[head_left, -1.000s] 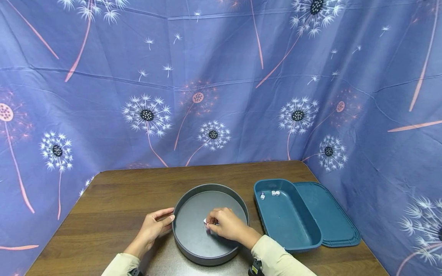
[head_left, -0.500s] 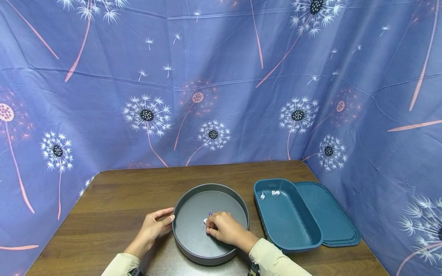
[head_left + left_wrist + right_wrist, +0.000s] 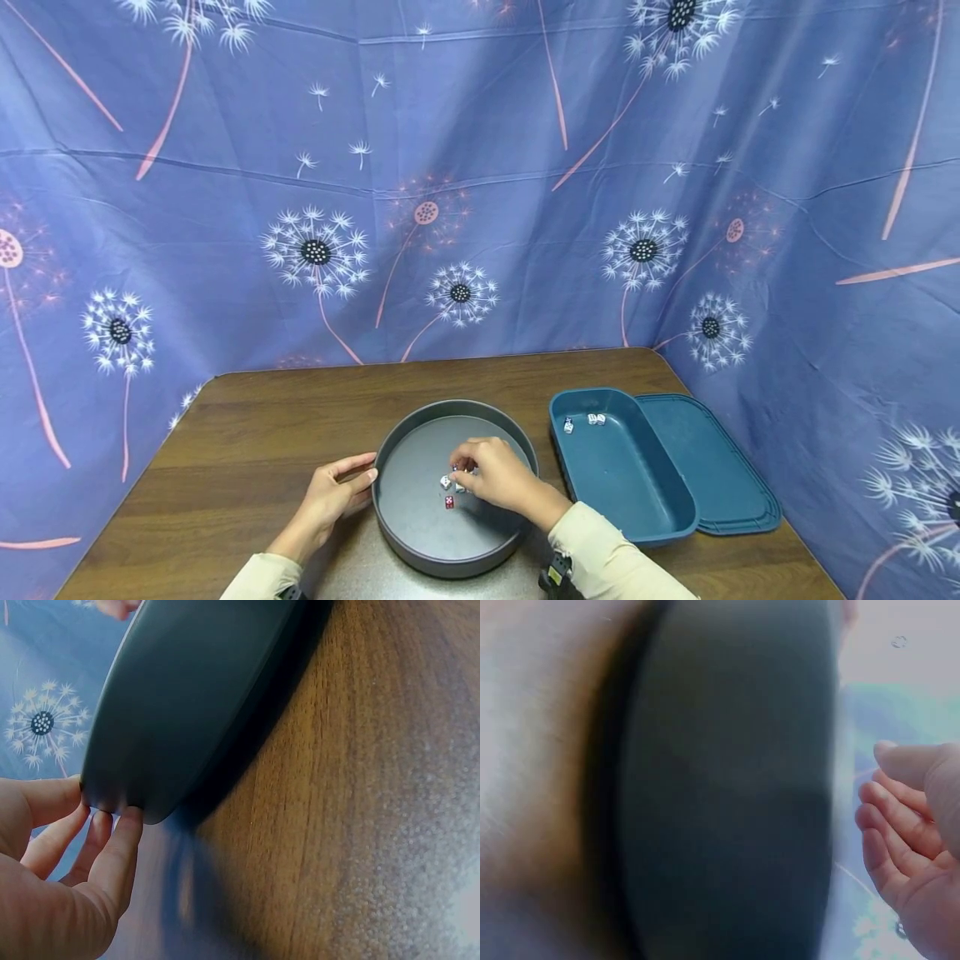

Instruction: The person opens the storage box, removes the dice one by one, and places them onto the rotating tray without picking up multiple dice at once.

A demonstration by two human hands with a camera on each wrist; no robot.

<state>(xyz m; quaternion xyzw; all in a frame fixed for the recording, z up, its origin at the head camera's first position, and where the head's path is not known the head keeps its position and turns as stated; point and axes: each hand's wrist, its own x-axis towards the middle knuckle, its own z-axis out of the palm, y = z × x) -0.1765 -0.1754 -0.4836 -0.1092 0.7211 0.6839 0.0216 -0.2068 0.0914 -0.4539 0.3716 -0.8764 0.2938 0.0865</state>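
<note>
A round dark grey pan (image 3: 420, 525) stands on the table with several small dice in it. My left hand (image 3: 333, 496) touches the pan's outer wall at the left; in the left wrist view its fingertips (image 3: 132, 813) rest against that wall. My right hand (image 3: 498, 475) is over the middle of the pan, fingers loosely bent and thumb apart from them. No die shows between them in the right wrist view. A red die (image 3: 450, 502) lies below the fingertips, and a white die (image 3: 446, 482) is just left of them. Other dice are partly hidden by the fingers.
Right of the pan stands a teal rectangular box (image 3: 637, 483) with several white and blue dice (image 3: 592, 419) near its far end. Its matching lid (image 3: 723, 475) lies flat against its right side. Patterned blue cloth (image 3: 525, 250) hangs behind the wooden table (image 3: 300, 417).
My right hand has let go of the red die, now in plain view on the pan's floor, and shifted slightly away from me. The left hand has stayed at the pan's wall.
</note>
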